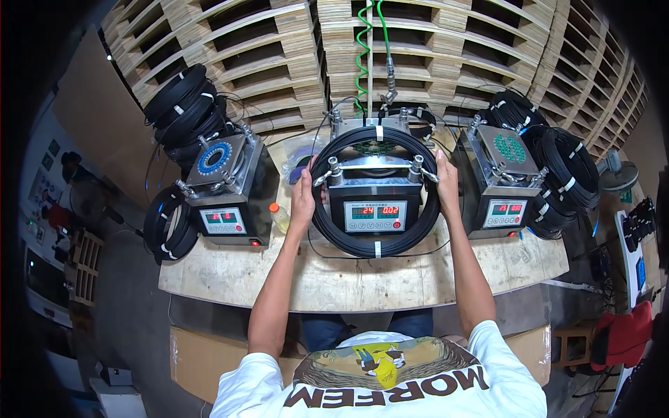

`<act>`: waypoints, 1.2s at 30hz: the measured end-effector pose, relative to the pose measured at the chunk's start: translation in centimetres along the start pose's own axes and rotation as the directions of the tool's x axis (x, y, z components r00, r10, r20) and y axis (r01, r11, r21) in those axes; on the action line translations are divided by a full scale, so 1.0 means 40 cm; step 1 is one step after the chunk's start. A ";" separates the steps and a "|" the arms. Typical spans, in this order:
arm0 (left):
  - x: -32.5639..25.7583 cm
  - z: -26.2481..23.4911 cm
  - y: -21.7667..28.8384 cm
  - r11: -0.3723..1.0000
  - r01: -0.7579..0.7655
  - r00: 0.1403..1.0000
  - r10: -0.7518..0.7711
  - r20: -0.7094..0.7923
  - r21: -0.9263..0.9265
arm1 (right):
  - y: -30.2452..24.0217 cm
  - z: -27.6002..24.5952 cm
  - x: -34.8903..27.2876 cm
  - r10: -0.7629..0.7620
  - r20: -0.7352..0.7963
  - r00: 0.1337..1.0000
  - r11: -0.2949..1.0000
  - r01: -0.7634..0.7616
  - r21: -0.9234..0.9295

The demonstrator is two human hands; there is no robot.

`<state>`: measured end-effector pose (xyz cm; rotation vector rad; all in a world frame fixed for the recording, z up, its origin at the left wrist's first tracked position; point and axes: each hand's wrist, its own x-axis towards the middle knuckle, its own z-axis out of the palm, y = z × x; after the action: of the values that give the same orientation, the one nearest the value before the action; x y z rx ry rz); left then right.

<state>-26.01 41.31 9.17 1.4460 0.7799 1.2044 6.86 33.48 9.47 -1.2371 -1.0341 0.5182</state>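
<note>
A large coil of black cable (355,245), bound with white ties at top and bottom, is gripped between my two hands. My left hand (303,200) is closed on its left side, and my right hand (447,182) on its right side. Through the ring shows the front of the middle machine (380,210), a metal-topped dark box with a lit red display, buttons and shiny clamp posts. Part of that machine's top is hidden behind the coil. Whether the coil touches the machine, I cannot tell. A loose cable end trails beside the coil.
Similar machines stand left (217,175) with a blue ring of holes and right (500,184) with green ones. Black cable coils (182,111) are piled at both sides. An orange-capped bottle (279,217) sits on the wooden table (230,275). Behind rise wooden pallets (432,42) and a green air hose (362,56).
</note>
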 end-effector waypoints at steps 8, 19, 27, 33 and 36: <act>-0.050 -0.026 0.096 0.801 -0.318 0.873 0.456 -0.172 0.507 | -0.078 -0.023 -0.054 -0.253 -0.044 0.966 0.932 0.231 -0.281; -0.050 -0.026 0.182 0.398 -0.367 0.884 0.432 0.181 0.841 | -0.152 -0.011 -0.123 -0.185 -0.004 0.983 0.925 0.173 -0.340; -0.010 -0.077 0.211 0.421 -0.527 0.838 0.403 0.368 0.738 | -0.233 -0.047 -0.095 -0.018 0.092 0.996 0.914 0.054 -0.402; 0.159 -0.207 0.194 0.985 0.010 0.970 -0.051 0.237 0.170 | -0.308 -0.143 0.123 -0.044 0.226 0.973 0.942 0.116 -0.315; 0.285 -0.189 0.182 0.971 0.069 0.969 -0.119 0.215 0.227 | -0.242 -0.132 0.313 -0.030 0.248 0.968 0.978 0.080 -0.194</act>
<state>-30.95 52.39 18.78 1.6723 0.8310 0.8818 15.43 37.99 23.07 -1.3423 -1.3534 0.5414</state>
